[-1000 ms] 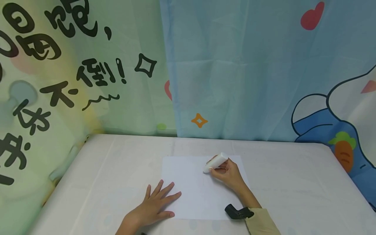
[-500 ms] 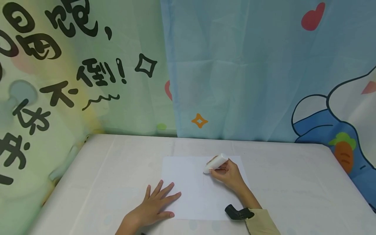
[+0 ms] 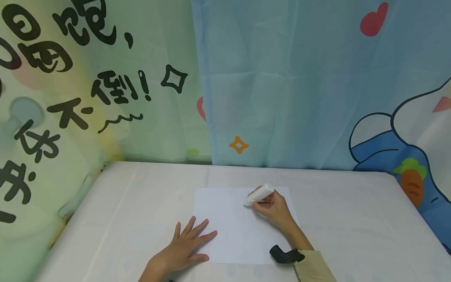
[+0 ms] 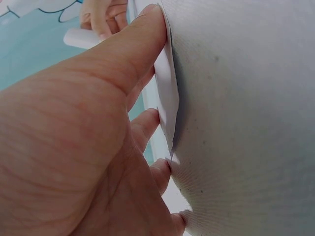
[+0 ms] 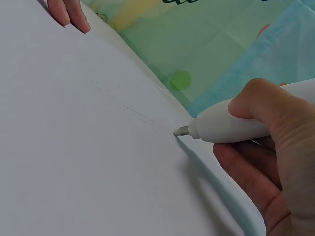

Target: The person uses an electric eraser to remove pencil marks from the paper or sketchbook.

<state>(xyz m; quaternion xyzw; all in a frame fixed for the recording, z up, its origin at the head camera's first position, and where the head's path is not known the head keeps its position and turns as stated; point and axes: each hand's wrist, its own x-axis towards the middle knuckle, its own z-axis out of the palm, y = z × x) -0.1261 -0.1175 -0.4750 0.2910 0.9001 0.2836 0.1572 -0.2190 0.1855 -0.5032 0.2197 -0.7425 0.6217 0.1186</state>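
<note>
My right hand (image 3: pixel 276 209) pinches a thick white electric eraser (image 3: pixel 260 194) between thumb and fingers, tilted over the upper right part of a white sheet of paper (image 3: pixel 239 239). In the right wrist view its narrow tip (image 5: pixel 181 131) is down at the paper, beside a faint line (image 5: pixel 140 114) and several tiny dark crumbs. My left hand (image 3: pixel 186 247) lies flat with fingers spread, its fingertips over the sheet's lower left edge. From the left wrist, the paper's edge (image 4: pixel 168 93) shows slightly lifted under the thumb and fingers.
A white cloth covers the table (image 3: pixel 134 203) around the sheet. Behind it hang a green curtain (image 3: pixel 162 129) with black lettering and a blue curtain (image 3: pixel 299 98). A black wrist device (image 3: pixel 286 255) sits at the right cuff.
</note>
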